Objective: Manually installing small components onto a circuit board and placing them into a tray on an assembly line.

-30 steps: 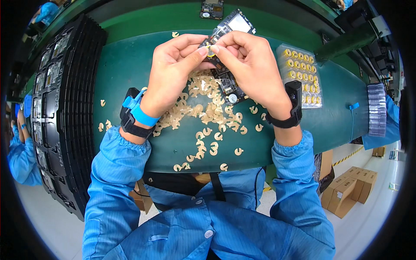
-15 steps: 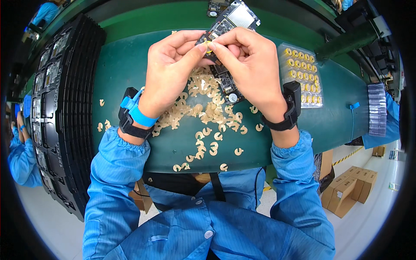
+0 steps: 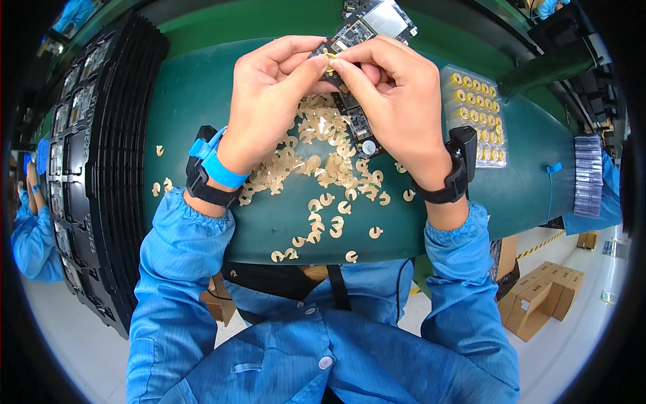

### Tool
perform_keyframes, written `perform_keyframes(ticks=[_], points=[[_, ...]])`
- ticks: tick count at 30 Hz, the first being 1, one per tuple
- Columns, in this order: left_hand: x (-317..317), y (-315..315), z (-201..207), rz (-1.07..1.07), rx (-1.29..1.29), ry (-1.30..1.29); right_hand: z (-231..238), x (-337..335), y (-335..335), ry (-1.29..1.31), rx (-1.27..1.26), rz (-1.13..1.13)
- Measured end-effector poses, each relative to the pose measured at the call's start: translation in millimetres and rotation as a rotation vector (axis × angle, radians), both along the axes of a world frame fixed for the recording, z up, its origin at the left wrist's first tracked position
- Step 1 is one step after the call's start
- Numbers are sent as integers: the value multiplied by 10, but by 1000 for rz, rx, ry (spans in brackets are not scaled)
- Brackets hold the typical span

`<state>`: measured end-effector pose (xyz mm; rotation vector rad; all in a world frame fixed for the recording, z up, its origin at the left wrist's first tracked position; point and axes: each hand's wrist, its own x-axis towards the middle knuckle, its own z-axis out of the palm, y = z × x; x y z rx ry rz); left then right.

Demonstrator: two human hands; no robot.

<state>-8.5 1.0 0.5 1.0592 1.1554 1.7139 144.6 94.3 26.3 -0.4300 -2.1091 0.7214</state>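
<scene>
My left hand (image 3: 269, 94) is closed round the near end of a dark circuit board (image 3: 355, 35), which slants up to the right. A yellow-rimmed coin cell (image 3: 331, 62) lies on that end, partly covered by my fingertips. My left thumb presses at its edge, and my right hand (image 3: 400, 94) pinches at it with thumb and forefinger. Another board (image 3: 361, 125) with a round silvery part lies on the table below my right fingers. Under and between my wrists spreads a heap of small beige C-shaped pieces (image 3: 323, 128).
On the green table (image 3: 282, 232), a clear tray (image 3: 479, 118) holds rows of yellow-rimmed coin cells at the right. Tall black trays (image 3: 111, 135) stack up on the left. Clear plastic trays (image 3: 587, 175) stand far right. Cardboard boxes (image 3: 538, 299) sit on the floor.
Both hands and the held board have shifted slightly right and up in the picture. The view has moved a little too; my grip looks much the same.
</scene>
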Motion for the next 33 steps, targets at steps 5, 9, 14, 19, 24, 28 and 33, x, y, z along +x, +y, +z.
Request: perform_keyframes(ticks=[5, 9, 14, 19, 24, 28, 33], points=[[8, 0, -4, 34, 30, -65, -31, 2, -3, 39, 31, -229], [-23, -1, -23, 67, 41, -70, -68, -9, 103, -19, -213, -288], [-38, 0, 8, 40, 70, -135, 90, -17, 52, 27, -662, -22], [-58, 26, 5, -5, 98, -122, 105, 13, 67, 33, -624, -23], [-28, 20, -53, 9, 7, -146, 369, 237, 783, -120, -548, -148], [5, 31, -77, 20, -17, -56, 301, 553, 2110, -552, -532, -385], [10, 68, -92, 73, 6, -28, -126, 821, 2733, -908, 151, -887]])
